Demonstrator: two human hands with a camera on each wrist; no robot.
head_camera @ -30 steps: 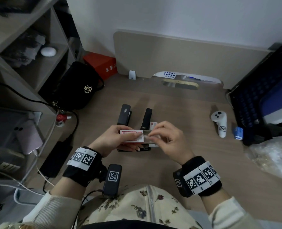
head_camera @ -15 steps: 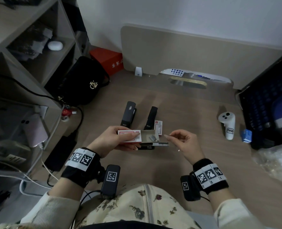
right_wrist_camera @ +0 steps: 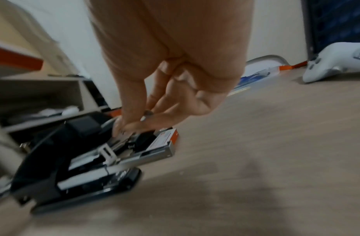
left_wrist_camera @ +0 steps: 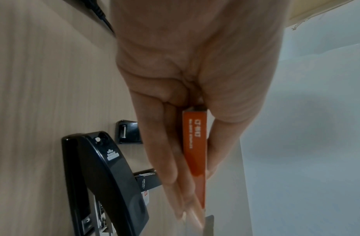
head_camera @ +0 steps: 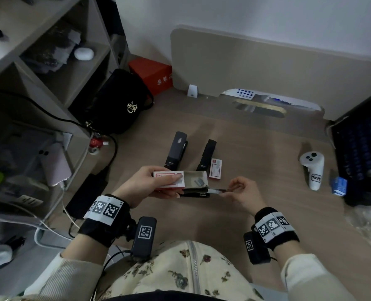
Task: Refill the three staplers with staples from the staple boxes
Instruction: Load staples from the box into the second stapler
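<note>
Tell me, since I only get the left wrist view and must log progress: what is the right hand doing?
Observer: The right hand pinches what looks like a staple strip at the metal track of the open stapler; it's blurred.
Operator: Is the box in the left hand open?
Observer: Yes. The left hand holds the staple box with its tray slid out toward the right hand.
Operator: Anything in it?
Observer: Only one small clump of staples shows in the tray.
</note>
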